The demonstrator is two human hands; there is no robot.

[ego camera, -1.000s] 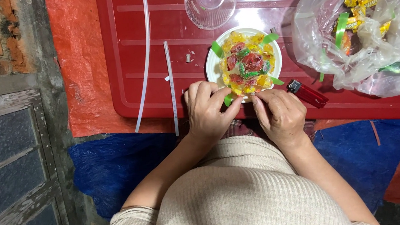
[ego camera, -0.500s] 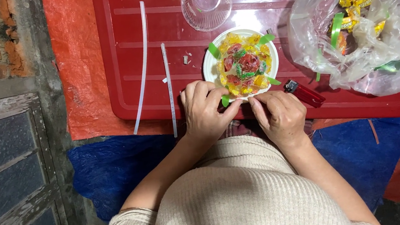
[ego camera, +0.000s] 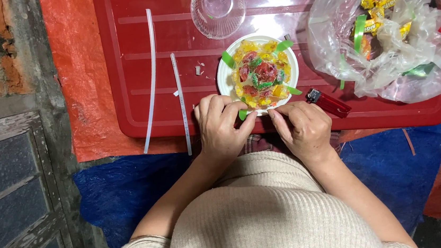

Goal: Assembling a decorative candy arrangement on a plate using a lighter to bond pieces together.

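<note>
Item: white round plate (ego camera: 224,78), flat on the red tray (ego camera: 138,94), near the tray's front edge.
Contents: mound of wrapped candies (ego camera: 261,72) in yellow, red and green, heaped at the plate's centre.
Trim: green leaf-shaped strips (ego camera: 228,59) project outward around the rim.
Front strip: 1 green strip (ego camera: 242,114) at the near rim, pinched by the left hand (ego camera: 221,132).
Rim contact: right hand (ego camera: 302,130) fingertips touch the near edge.

Crumpled clear plastic bag (ego camera: 384,51) at the red tray's (ego camera: 130,68) far right corner — holds small yellow-wrapped sweets (ego camera: 382,1) and green strips. More wrapped sweets, yellow and red (ego camera: 259,72), heaped on the white plate at the tray's near edge.
</note>
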